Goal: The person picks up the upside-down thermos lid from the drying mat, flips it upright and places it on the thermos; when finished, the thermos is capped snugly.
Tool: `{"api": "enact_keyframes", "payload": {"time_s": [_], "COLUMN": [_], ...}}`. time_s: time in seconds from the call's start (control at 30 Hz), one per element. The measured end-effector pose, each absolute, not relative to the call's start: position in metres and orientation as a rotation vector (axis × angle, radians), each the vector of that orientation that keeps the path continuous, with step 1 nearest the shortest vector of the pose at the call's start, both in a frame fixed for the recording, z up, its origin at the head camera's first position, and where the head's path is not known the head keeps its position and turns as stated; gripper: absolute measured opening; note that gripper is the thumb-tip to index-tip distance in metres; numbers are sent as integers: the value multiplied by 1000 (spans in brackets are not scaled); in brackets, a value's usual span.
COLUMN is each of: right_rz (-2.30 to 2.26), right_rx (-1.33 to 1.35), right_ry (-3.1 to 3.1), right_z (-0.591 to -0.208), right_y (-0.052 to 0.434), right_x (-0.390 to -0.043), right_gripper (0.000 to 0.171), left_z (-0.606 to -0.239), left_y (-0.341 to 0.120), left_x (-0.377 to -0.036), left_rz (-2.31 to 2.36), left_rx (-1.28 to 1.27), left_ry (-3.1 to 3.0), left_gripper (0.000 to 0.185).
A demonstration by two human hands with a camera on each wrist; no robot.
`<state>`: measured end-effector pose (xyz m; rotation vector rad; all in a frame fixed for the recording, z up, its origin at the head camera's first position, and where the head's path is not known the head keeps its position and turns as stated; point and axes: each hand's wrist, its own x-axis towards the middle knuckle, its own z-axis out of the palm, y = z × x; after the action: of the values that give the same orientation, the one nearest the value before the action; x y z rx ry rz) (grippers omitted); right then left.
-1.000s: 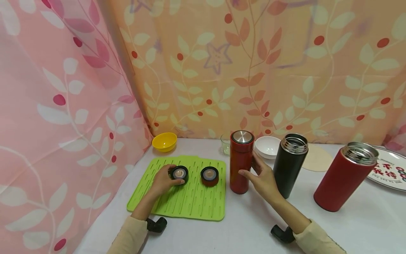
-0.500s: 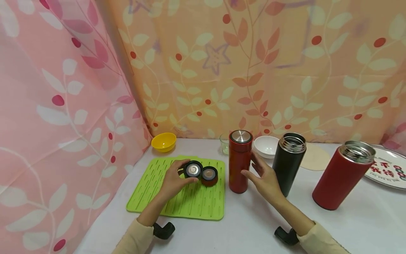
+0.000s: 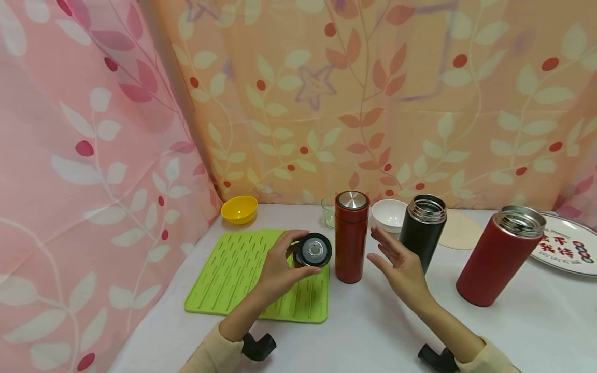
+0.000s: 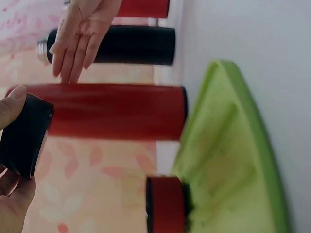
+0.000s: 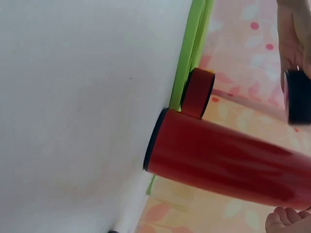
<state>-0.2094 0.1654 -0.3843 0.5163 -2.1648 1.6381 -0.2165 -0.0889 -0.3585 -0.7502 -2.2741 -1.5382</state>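
Observation:
My left hand (image 3: 279,268) holds a black thermos lid (image 3: 314,250) between thumb and fingers, its ringed underside facing up toward the head camera. It is raised over the right part of a green ridged mat (image 3: 228,280). A red thermos lid (image 4: 166,204) sits on that mat and is mostly hidden in the head view. Upright beside the mat stands a red thermos (image 3: 351,246) with a silver-topped lid on. To its right my right hand (image 3: 404,269) has extended fingers and holds nothing, a small gap from the thermos. Behind that hand is a lidless black thermos (image 3: 422,233).
A wider red thermos (image 3: 496,264) without a lid stands at the right. Along the back are a yellow bowl (image 3: 239,210), a small glass (image 3: 328,212), a white bowl (image 3: 389,215), a beige disc (image 3: 462,230) and a patterned plate (image 3: 566,246).
My left hand has lifted the black lid off the mat and carried it right, past the red lid. My right hand has drawn slightly away from the slim red thermos.

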Motion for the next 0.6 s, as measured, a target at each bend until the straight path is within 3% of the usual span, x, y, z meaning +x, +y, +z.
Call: {"api": "enact_keyframes", "payload": {"time_s": [0.6], "right_rz": [1731], "right_rx": [617], "right_ry": [-2106], "right_z": [-367], "right_y": [164], "right_x": [-191], "right_gripper": [43], "left_z": [-344], "left_y": [-35], "left_x": [-214], "left_rz": [-1327], "left_rx": [-1187], "left_ry": [-2042], "left_gripper": [70]}}
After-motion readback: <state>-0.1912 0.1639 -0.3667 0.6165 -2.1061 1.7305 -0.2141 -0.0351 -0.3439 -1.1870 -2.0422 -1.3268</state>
